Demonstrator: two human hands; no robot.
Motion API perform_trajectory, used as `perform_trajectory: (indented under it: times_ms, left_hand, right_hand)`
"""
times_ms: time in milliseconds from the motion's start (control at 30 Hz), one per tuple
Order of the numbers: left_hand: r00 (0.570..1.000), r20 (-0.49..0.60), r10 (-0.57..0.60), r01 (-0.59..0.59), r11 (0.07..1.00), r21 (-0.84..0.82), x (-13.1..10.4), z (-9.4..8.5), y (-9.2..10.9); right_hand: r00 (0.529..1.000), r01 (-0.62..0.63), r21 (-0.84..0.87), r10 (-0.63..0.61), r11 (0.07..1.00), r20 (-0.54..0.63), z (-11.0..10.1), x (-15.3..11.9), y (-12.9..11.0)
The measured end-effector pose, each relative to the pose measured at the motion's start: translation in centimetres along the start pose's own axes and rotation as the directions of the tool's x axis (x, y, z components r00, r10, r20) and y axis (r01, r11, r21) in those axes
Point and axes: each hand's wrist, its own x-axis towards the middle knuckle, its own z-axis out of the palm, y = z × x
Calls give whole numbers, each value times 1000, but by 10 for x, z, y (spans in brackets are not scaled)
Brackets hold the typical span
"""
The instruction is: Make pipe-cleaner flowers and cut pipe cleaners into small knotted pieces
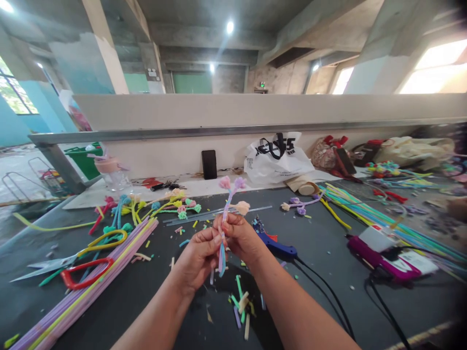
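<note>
Together the left hand (199, 253) and right hand (239, 236) pinch a twisted pipe-cleaner flower stem (225, 218), fingers closed around it. It stands upright above the dark table (328, 253), near a blue glue gun (277, 245).

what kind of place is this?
Likely a craft workshop bench in an industrial hall: both hands hold a pipe-cleaner flower stem, with loose pipe cleaners, scissors and bare concrete beams.

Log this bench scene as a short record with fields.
left hand: pinches the lower stem of the flower sprig
right hand: grips the same stem just above
sprig: upright, pink, purple and cream buds on top
left of hands: scissors, long bundle of straws
right of hands: blue glue gun
below hands: cut scraps
</note>
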Motion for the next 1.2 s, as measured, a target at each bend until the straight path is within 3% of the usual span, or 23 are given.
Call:
perform_trajectory:
  times_ms: [100,200,300,367,400,467,567,667,767,867,1000,1100,1200]
  left_hand:
    - [975,-186,124,-72,962,263,7,-6,0]
    - [897,-278,344,-82,747,660,12,-14,-3]
    - [816,-183,549,-71,409,910,12,-20,-9]
    - [796,-92,598,-98,278,956,11,-22,-12]
    - [801,-64,596,-115,259,959,11,-22,-14]
    - [832,-56,553,-138,302,943,12,-22,-14]
    - [896,-173,408,-86,542,836,15,-19,-11]
    - [950,-211,232,-71,814,577,15,-17,-9]
    - [986,-126,107,-74,967,242,12,-15,-8]
    - [999,-42,17,-17,1000,-4,8,-13,-8]
    - [998,56,8,-2,994,-106,4,-7,-7]
    - [999,49,9,-7,1000,-30,4,-4,-5]
    - [992,-94,81,-59,974,221,8,-6,-3]
  right_hand:
    - [987,-18,-193,-13,981,-157,-6,8,7]
    - [970,-53,-324,-29,944,-243,-10,15,16]
    - [947,-90,-436,-59,895,-316,-12,17,21]
    - [936,-99,-484,-84,869,-342,-12,17,21]
    - [933,-97,-499,-96,861,-348,-12,17,21]
    - [932,-84,-513,-115,855,-344,-12,17,19]
    - [942,-44,-488,-127,872,-312,-12,15,14]
    - [962,-6,-404,-105,915,-253,-9,11,9]
    - [978,10,-288,-68,958,-195,-6,8,8]
    - [988,11,-185,-39,983,-150,-4,4,10]
    - [1000,-23,39,23,999,-14,-3,1,11]
    - [999,-42,-26,42,999,-26,-5,2,10]
    - [988,-47,-251,8,967,-155,-10,8,12]
